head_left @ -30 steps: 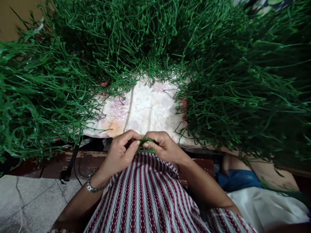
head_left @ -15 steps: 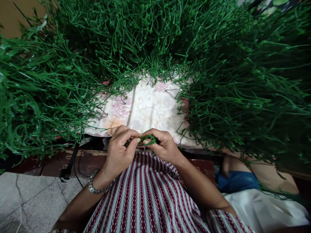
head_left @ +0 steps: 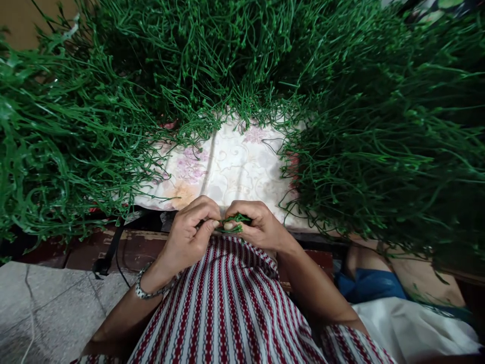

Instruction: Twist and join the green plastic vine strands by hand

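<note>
My left hand (head_left: 193, 230) and my right hand (head_left: 261, 225) meet at the near edge of the cloth, above my striped garment (head_left: 231, 293). Between them is a thin green stem piece (head_left: 235, 220), which looks like plastic foliage. My right hand has its fingers curled round the piece, and part of it shows past the thumb. Thumb and forefinger of my left hand are pinched together at its left end; what lies inside the pinch is mostly hidden. A metal-link watch band (head_left: 146, 288) is on my left wrist.
Heaps of similar green stems lie at the left (head_left: 76, 141), far side (head_left: 212, 55) and right (head_left: 390, 136), around a white floral cloth (head_left: 231, 167). A dark strap (head_left: 108, 255) hangs at the left. Right of me are a person's bare leg and blue clothing (head_left: 373, 283).
The green piece has shifted slightly in my fingers, and the loop between my hands looks smaller. My hands stay in nearly the same place. The view has tilted a little.
</note>
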Tool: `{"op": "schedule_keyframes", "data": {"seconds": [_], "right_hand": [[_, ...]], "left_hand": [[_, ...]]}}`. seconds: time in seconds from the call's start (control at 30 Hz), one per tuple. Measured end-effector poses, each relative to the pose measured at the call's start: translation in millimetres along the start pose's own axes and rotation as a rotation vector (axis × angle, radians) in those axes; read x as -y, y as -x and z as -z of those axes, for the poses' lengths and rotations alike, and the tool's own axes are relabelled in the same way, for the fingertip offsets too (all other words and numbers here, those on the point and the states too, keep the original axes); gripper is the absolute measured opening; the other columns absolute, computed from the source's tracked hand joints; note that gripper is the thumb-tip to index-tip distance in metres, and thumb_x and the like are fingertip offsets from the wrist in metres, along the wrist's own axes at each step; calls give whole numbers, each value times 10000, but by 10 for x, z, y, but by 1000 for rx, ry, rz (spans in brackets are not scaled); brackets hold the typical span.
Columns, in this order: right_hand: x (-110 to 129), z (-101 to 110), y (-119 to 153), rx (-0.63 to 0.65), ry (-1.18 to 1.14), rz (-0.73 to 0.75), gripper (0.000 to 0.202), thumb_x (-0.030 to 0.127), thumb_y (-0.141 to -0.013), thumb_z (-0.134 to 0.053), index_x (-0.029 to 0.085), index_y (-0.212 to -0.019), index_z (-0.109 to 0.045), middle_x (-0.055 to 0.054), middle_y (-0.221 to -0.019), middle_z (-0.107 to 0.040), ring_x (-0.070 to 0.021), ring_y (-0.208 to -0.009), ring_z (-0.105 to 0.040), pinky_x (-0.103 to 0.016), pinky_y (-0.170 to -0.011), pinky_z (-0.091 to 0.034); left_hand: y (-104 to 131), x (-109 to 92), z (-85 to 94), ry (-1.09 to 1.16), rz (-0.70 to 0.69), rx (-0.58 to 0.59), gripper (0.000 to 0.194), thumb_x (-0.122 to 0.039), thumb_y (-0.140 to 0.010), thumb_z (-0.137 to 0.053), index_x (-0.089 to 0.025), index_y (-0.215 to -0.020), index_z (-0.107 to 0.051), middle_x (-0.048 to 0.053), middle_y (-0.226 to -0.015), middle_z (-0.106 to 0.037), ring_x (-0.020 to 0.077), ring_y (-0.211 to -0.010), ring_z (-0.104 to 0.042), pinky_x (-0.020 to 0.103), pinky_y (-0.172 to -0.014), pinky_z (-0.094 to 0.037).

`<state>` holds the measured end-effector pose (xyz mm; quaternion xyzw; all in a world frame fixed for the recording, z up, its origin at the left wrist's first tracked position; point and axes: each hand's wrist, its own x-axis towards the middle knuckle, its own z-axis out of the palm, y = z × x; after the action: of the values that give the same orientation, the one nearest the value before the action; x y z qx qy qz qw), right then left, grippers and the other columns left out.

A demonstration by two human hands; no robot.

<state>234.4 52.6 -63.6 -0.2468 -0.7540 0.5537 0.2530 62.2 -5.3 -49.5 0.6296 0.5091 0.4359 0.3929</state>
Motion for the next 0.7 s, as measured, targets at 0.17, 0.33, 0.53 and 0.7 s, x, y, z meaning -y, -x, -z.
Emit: {"op": "schedule_keyframes", "data": {"seconds": [0.17, 0.33, 0.53, 0.7], "right_hand": [[-4, 4, -12, 1, -8, 17, 143, 248, -841, -566, 121, -777, -566, 14, -674, -530, -57, -599, -478, -160, -576, -369], [30, -45, 3, -76, 107, 4, 104, 228, -865, -525, 134, -825, -545, 22, -679, -529, -56, -607, -481, -156, -586, -366], [56, -135, 49, -150, 99, -34, 118, 241, -874, -513, 135, -908, -553, -19, -785, -590, -85, -704, -547, -176, -642, -418], [28, -164, 56, -180, 73, -22, 95, 228, -870, -516, 138, -880, -546, -2, -748, -565, -72, -649, -514, -173, -612, -405]], "left_hand": [[-27, 24, 31, 110, 103, 77, 88, -101, -794, -509, -158, -731, -531, 20, -766, -507, 126, -725, -498, 236, -652, -389], [-18, 41, 3, 144, 227, 73, 27, -135, -783, -547, -153, -764, -551, -8, -722, -504, 88, -626, -472, 193, -569, -372], [11, 69, -49, 245, 291, -25, 77, -142, -769, -554, -147, -693, -552, -31, -632, -495, 63, -549, -435, 163, -504, -340], [10, 67, -82, 250, 401, -72, 57, -155, -747, -564, -144, -691, -569, -43, -577, -514, 46, -483, -429, 136, -451, -323]]}}
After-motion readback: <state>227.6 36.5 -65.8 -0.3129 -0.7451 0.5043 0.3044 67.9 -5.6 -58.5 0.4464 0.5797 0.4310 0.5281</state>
